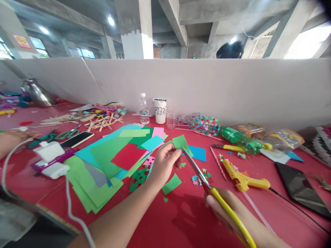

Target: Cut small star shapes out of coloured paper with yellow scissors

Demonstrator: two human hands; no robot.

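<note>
Between the fingers and thumb of my left hand (167, 162) is a small green piece of paper (181, 142), held up above the table. My right hand (227, 206) grips a pair of yellow-handled scissors (219, 199), whose blades reach up and left to the edge of that paper. Below lie another green paper piece (172, 184) and a tiny green scrap (166, 199). Small coloured paper stars (203, 177) sit beside the blades. Green cut-out stars (139, 177) are gathered left of my left wrist.
Coloured paper sheets (103, 155) spread to the left, near a phone (77, 139) and a power strip (51, 162). A yellow glue gun (244, 177), a utility knife (230, 148) and a black tablet (302, 186) lie right. A water bottle (144, 110) and cup (160, 112) stand behind. Another person's hand (11, 141) is far left.
</note>
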